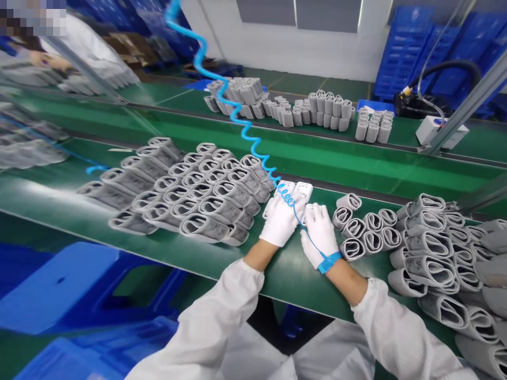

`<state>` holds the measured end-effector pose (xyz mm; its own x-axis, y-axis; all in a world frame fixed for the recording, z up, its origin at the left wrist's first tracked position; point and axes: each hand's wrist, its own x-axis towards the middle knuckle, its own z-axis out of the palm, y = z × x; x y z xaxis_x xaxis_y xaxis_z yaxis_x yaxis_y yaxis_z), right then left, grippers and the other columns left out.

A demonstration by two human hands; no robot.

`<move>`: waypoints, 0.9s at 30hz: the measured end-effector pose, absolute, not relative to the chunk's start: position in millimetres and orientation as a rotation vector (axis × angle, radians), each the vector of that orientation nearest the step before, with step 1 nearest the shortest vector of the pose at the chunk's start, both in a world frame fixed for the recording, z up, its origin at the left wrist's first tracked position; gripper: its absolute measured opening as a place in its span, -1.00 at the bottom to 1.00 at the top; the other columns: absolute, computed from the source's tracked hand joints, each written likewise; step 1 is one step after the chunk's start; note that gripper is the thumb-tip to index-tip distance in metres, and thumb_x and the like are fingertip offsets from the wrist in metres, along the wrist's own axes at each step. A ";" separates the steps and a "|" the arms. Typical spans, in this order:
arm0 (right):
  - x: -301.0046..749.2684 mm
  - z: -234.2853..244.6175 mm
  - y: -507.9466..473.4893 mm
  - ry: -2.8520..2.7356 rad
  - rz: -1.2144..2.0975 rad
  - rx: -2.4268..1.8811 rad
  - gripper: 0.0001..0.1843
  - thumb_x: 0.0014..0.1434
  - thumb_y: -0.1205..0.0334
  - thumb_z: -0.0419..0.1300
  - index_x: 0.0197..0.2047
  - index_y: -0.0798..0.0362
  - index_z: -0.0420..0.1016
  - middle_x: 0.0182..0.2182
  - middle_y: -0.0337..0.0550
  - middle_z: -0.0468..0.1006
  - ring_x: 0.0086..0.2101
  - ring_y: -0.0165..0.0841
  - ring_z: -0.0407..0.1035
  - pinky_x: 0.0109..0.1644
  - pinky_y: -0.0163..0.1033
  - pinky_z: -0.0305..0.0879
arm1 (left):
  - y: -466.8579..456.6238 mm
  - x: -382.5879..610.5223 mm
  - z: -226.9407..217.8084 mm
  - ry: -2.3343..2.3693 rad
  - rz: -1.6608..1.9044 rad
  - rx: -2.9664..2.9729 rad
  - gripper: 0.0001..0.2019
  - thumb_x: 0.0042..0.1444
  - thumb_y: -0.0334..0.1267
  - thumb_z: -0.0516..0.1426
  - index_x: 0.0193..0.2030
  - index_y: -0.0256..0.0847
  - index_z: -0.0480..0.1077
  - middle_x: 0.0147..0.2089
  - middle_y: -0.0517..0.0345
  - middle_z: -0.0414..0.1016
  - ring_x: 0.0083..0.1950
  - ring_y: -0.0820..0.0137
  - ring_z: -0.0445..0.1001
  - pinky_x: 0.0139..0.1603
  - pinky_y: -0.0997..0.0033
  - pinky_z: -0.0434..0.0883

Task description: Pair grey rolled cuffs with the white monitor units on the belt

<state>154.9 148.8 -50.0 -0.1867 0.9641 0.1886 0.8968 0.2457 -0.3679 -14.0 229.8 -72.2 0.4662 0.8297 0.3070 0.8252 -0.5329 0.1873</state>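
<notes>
White sleeves (222, 316) come up over the near edge of the green table (186, 253), forearms bare at the wrist and angled in toward each other. A blue stool (59, 285) stands below that edge on the left.

Both hands are gloved in white. The left hand (279, 219) lies palm down, fingers curled over the near ends of two white units (295, 189), grasping them. The units lie side by side near the table's far edge, about midway along it. The right hand (319, 232) sits just beside them with its fingers bent against their right side; whether it grips cannot be told, white on white. A blue strap (329, 262) rings the right wrist, and its coiled cord (237, 113) crosses both hands and climbs away to the upper left.

Grey rolled cuffs flank the hands closely: a left heap (190, 195) in rows and a right heap (428, 248) running to the right edge.

Beyond a green belt (336, 158), more cuffs (285, 105) stand on the far table beside a white box (431, 129). Blue crates (404, 53) are stacked at the back right, and another person's sleeve (91, 47) shows at the far left.
</notes>
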 end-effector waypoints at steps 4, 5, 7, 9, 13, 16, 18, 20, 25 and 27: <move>156.5 -46.1 147.8 -2.165 0.231 -1.675 -0.19 0.31 0.34 0.25 0.58 0.35 0.26 0.54 0.31 0.23 0.52 0.17 0.01 0.66 0.19 0.10 | 188.7 -19.1 -84.0 1.581 0.605 2.580 -0.49 0.53 -0.21 -0.01 0.52 -0.22 0.41 0.58 -0.25 0.39 0.68 -0.08 0.21 0.67 -0.30 0.13; 156.9 -45.8 147.5 -2.164 0.231 -1.665 -0.18 0.31 0.35 0.24 0.58 0.35 0.26 0.54 0.32 0.23 0.52 0.18 0.02 0.65 0.20 0.10 | 174.5 -24.2 -86.7 1.597 0.616 2.563 -0.46 0.54 -0.18 0.00 0.56 -0.26 0.35 0.61 -0.28 0.33 0.70 -0.09 0.18 0.68 -0.30 0.14; 157.4 -45.2 146.8 -2.161 0.241 -1.656 -0.19 0.31 0.35 0.23 0.58 0.34 0.27 0.54 0.31 0.24 0.51 0.18 0.02 0.64 0.21 0.12 | 143.7 -35.4 -89.5 1.656 0.581 2.540 -0.37 0.53 -0.11 0.05 0.63 -0.31 0.22 0.66 -0.34 0.23 0.71 -0.13 0.15 0.67 -0.30 0.16; 157.7 -44.5 146.5 -2.156 0.260 -1.664 -0.20 0.31 0.35 0.23 0.58 0.33 0.28 0.55 0.29 0.23 0.52 0.20 0.01 0.64 0.21 0.13 | 116.0 -43.7 -88.4 1.726 0.477 2.522 -0.30 0.51 -0.07 0.09 0.68 -0.32 0.13 0.68 -0.37 0.16 0.70 -0.17 0.16 0.66 -0.29 0.18; 158.5 -44.9 146.2 -2.161 0.248 -1.660 -0.21 0.31 0.37 0.20 0.58 0.34 0.29 0.55 0.29 0.24 0.52 0.19 0.02 0.65 0.22 0.12 | 94.9 -39.7 -77.5 1.834 0.318 2.473 -0.33 0.52 -0.09 0.08 0.69 -0.25 0.16 0.71 -0.30 0.12 0.69 -0.19 0.17 0.65 -0.28 0.22; 159.9 -48.9 146.0 -2.161 0.213 -1.643 -0.20 0.31 0.36 0.18 0.58 0.32 0.28 0.54 0.27 0.26 0.51 0.17 0.06 0.64 0.23 0.13 | 106.6 -25.4 -65.6 1.992 0.293 2.377 -0.36 0.52 -0.08 0.08 0.65 -0.21 0.26 0.72 -0.28 0.09 0.69 -0.31 0.14 0.61 -0.44 0.21; 160.7 -52.1 146.0 -2.161 0.196 -1.640 -0.20 0.32 0.33 0.18 0.59 0.28 0.28 0.54 0.24 0.26 0.53 0.15 0.04 0.64 0.24 0.13 | 118.2 -17.6 -57.7 2.058 0.289 2.338 -0.37 0.50 -0.04 0.11 0.63 -0.18 0.31 0.72 -0.29 0.09 0.69 -0.40 0.10 0.58 -0.57 0.17; 160.9 -54.0 146.0 -2.159 0.192 -1.645 -0.20 0.32 0.31 0.18 0.59 0.26 0.29 0.56 0.20 0.24 0.55 0.15 0.01 0.65 0.24 0.13 | 128.9 -13.4 -51.9 2.071 0.291 2.335 -0.36 0.49 -0.01 0.13 0.62 -0.17 0.32 0.73 -0.28 0.06 0.69 -0.44 0.05 0.57 -0.64 0.12; 159.1 -50.3 144.2 -2.155 0.215 -1.621 -0.15 0.27 0.35 0.18 0.60 0.32 0.24 0.55 0.27 0.25 0.53 0.16 0.01 0.64 0.25 0.16 | 150.3 -11.9 -49.3 2.062 0.289 2.337 -0.35 0.52 -0.04 0.05 0.65 -0.21 0.26 0.75 -0.27 -0.01 0.71 -0.44 -0.01 0.59 -0.63 0.07; 158.5 -48.5 143.2 -2.167 0.224 -1.609 -0.16 0.26 0.34 0.20 0.58 0.31 0.27 0.53 0.27 0.26 0.51 0.17 0.01 0.63 0.26 0.16 | 157.7 -11.2 -51.3 2.064 0.298 2.339 -0.33 0.52 -0.04 0.02 0.66 -0.27 0.23 0.75 -0.31 -0.01 0.72 -0.43 -0.03 0.60 -0.61 0.06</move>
